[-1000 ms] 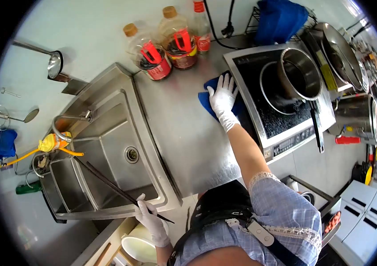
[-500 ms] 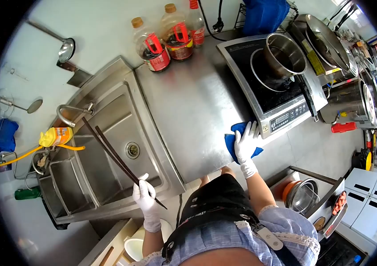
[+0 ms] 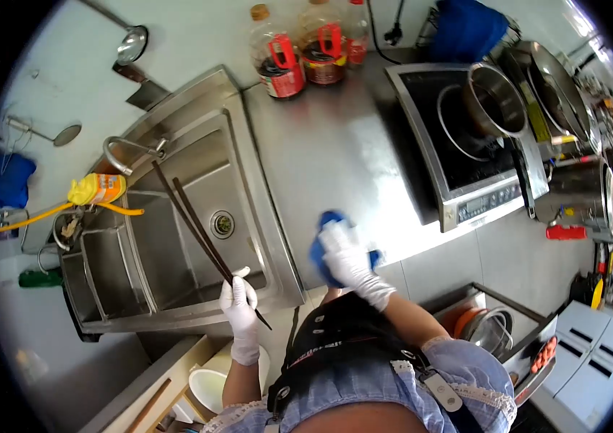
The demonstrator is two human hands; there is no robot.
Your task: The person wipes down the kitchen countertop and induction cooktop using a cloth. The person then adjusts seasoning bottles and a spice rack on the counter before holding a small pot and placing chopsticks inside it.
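- Smooth metal counter (image 3: 321, 159) spreads beneath a soft blue cloth (image 3: 320, 254), which lies under the right hand (image 3: 353, 263), by the near edge.
- Blur hides whether its gloved fingers grip; the palm probably presses cloth to metal.
- Left hand (image 3: 240, 299) grasps long, slim, dark chopsticks (image 3: 199, 221) over the sink (image 3: 266, 216) ahead, perhaps so they clear the counter.

Bright room; white glare across counter (image 3: 313, 155) front, dark shadow beside stove (image 3: 429, 162). Right hand (image 3: 349, 258) and blue cloth (image 3: 318, 254) motion-blurred. Fisheye bending, black rounded edges.
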